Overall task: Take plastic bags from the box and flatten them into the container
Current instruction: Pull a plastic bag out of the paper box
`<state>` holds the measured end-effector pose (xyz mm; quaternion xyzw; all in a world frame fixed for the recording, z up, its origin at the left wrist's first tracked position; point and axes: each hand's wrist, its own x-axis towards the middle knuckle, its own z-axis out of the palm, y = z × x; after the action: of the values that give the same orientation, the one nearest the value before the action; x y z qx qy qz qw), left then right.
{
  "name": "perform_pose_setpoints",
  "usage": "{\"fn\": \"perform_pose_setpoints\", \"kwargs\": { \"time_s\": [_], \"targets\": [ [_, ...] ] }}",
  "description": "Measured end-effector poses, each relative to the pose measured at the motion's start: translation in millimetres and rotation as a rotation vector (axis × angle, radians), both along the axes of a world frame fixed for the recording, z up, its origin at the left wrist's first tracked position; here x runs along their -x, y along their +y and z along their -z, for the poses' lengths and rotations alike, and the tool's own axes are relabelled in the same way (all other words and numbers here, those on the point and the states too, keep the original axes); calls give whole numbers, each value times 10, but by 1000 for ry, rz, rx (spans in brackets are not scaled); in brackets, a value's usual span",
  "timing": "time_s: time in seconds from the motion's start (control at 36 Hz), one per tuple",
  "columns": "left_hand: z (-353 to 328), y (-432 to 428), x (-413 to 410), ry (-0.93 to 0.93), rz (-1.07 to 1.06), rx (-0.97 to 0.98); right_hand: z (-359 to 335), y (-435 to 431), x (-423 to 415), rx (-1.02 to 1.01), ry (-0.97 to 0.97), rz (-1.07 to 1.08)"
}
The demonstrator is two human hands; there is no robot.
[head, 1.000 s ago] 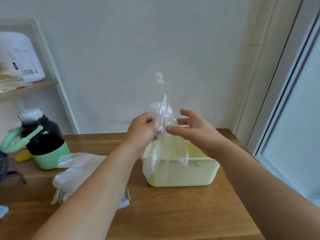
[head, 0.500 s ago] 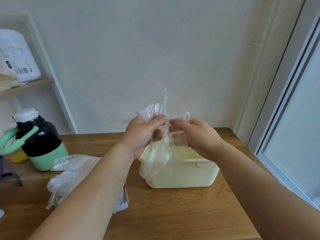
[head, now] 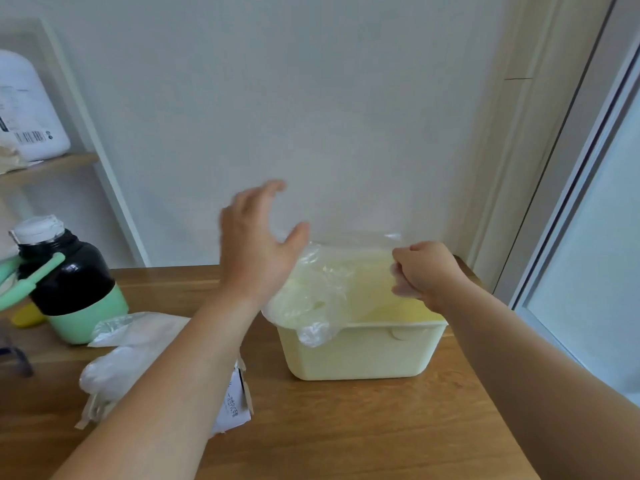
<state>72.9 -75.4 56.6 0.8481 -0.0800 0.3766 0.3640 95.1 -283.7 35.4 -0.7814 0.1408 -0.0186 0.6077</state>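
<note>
The right hand (head: 424,271), fingers curled, pinches the right edge of the plastic bag (head: 311,292) stretched over the container (head: 363,355) (left hand (head: 256,244) spread open above the bag's left end, holding nothing).

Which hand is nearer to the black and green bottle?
Left. The left hand hovers open right of the bottle, above the left edge of the container; the right hand grips the plastic bag farther right, over the container's right side.

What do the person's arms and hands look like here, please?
Both forearms are bare, with no sleeves in view. The left hand and right hand wear no gloves, and no watch, bracelet or ring shows on wrists or fingers.
</note>
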Motion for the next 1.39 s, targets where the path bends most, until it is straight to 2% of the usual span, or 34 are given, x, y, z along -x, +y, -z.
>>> {"fn": "perform_pose_setpoints", "kwargs": {
  "time_s": [0.03, 0.08, 0.14, 0.19, 0.47, 0.61, 0.69, 0.81, 0.97, 1.08, 1.25, 1.39],
  "targets": [
    [5, -28, 5, 65, 119, -94, 33, -15, -22, 37, 12, 2],
    [46, -65, -5, 377, 303, -319, 80, -35, -52, 137, 30, 13],
    [111, -102, -48, 704, 340, -535, 100, -56, -71, 222, 44, 18],
    [161, -127, -99, 872, 324, -649, 106, -79, -93, 306, 79, -6],
    [285, -358, -344, 1096, 367, -937, 143, -58, -154, 889, 261, -217],
    [396, -420, -380, 1208, 440, -959, 164, 15, -109, 1098, 161, -181],
    [423, -408, -391, 1178, 461, -866, 128, 15, -111, 1174, 44, -177],
    [424, -343, -378, 1019, 436, -651, 92, -31, -119, 1131, -40, -159],
    [259, -225, -225, 735, 428, -360, 23, 40, -43, 767, -208, -165],
    [102, -92, -45, 561, 390, -181, -22, 190, 77, 639, -282, -177],
    [-109, 342, 300, 427, 285, -75, -63, 649, 288, 523, -418, -293],
    [-69, 820, 546, 487, 168, -69, 13, 1097, 492, 402, -446, -461]
  ]
}}
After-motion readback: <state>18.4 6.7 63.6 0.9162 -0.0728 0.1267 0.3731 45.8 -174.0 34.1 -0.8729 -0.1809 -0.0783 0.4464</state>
